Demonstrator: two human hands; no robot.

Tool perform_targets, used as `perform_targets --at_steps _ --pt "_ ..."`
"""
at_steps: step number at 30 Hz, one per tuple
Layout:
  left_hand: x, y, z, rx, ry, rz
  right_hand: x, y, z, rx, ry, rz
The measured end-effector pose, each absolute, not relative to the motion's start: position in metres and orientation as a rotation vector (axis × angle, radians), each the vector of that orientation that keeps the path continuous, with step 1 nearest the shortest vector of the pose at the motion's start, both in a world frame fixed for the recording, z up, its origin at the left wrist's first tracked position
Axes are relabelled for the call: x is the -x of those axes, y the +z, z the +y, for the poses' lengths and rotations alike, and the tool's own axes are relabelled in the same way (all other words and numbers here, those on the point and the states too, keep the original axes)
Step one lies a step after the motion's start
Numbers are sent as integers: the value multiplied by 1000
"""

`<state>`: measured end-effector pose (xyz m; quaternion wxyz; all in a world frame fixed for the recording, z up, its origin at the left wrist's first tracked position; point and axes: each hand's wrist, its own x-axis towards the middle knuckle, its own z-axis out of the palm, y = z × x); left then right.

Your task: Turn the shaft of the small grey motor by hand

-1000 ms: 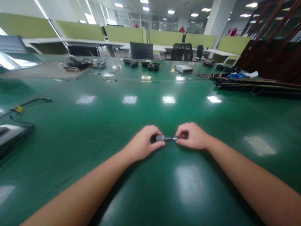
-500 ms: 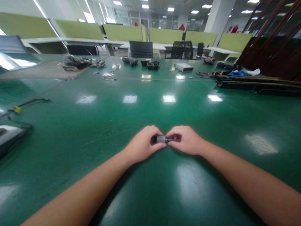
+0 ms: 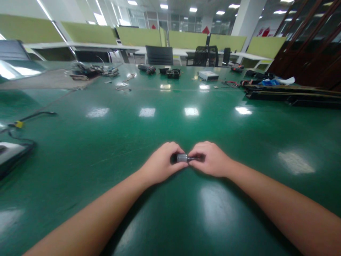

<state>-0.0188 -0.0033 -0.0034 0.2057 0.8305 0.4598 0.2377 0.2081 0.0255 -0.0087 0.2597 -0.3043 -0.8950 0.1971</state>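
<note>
Between my two hands lies a small grey metal cylinder (image 3: 182, 158) with a thin dark shaft toward the right; its exact kind is too small to tell. My left hand (image 3: 166, 163) is closed around the cylinder's left part, thumb on the near side and fingers on the far side. With thumb and fingertips my right hand (image 3: 210, 159) pinches the thin shaft end. Both hands are low over the green table (image 3: 170, 131), their fingertips almost touching. The ends of the piece are partly hidden in the palms.
At the left edge sits a grey and black device (image 3: 12, 156) with a black cable (image 3: 37, 115). Long black strips (image 3: 293, 96) are stacked at the right. Along the far side stand a white box (image 3: 208, 75), black parts (image 3: 173, 73) and a power drill (image 3: 147, 69).
My right hand's fingers have shifted slightly at the thin shaft. My left hand and the grey cylinder stay almost in place.
</note>
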Motion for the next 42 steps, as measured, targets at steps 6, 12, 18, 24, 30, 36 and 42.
perform_targets --at_steps 6,12,18,24,30,36,42 --pt "19 -2 -4 -2327 659 1273 -208 -9 25 836 531 -2446" --pt "19 -2 -4 -2327 659 1268 -207 -9 26 830 527 -2456" --pt "19 -3 -3 -2323 653 1277 -207 -8 26 843 523 -2448" --pt "20 -4 -2 -2336 663 1266 -208 -9 27 848 535 -2452" --pt "20 -5 -3 -2332 661 1272 -209 -9 26 836 540 -2449" --pt "21 -5 -3 -2322 669 1270 -211 -9 28 831 570 -2429" --pt "21 -5 -3 -2323 666 1261 -216 -9 31 801 636 -2431"
